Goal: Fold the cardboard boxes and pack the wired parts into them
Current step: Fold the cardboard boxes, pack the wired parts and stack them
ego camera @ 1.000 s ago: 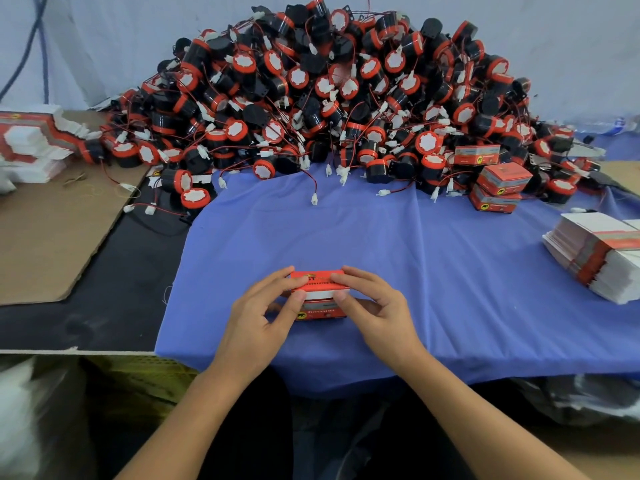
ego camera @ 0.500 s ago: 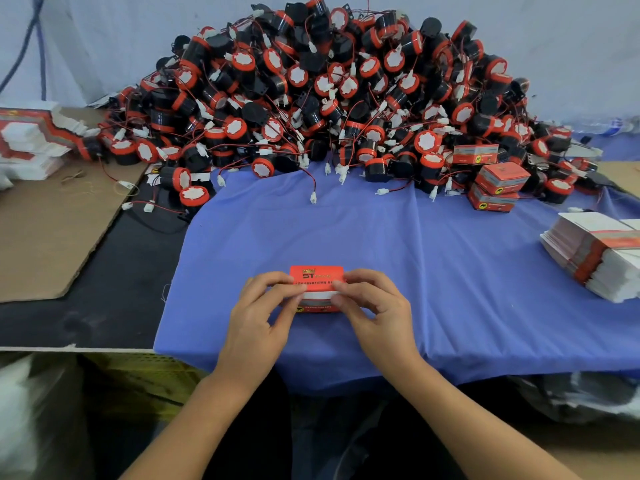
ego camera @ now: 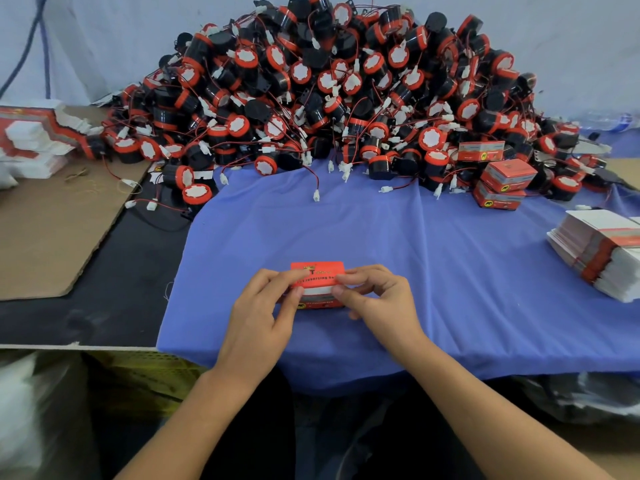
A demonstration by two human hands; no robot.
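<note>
A small red cardboard box (ego camera: 318,282) rests on the blue cloth (ego camera: 415,258) near the front edge, its printed lid flap standing up. My left hand (ego camera: 263,317) pinches the box's left end with thumb and fingers. My right hand (ego camera: 374,299) pinches its right end, fingers curled over the flap. A large heap of black-and-red wired parts (ego camera: 339,95) fills the back of the table. What the box holds is hidden.
Three closed red boxes (ego camera: 502,181) sit at the heap's right foot. A stack of flat box blanks (ego camera: 602,254) lies at the right edge, another stack (ego camera: 31,140) at the far left. A brown cardboard sheet (ego camera: 52,230) covers the left side.
The box's lid flap has swung up from lying flat to standing upright, showing its printed face. Both hands stayed at the box ends, shifting slightly away from me.
</note>
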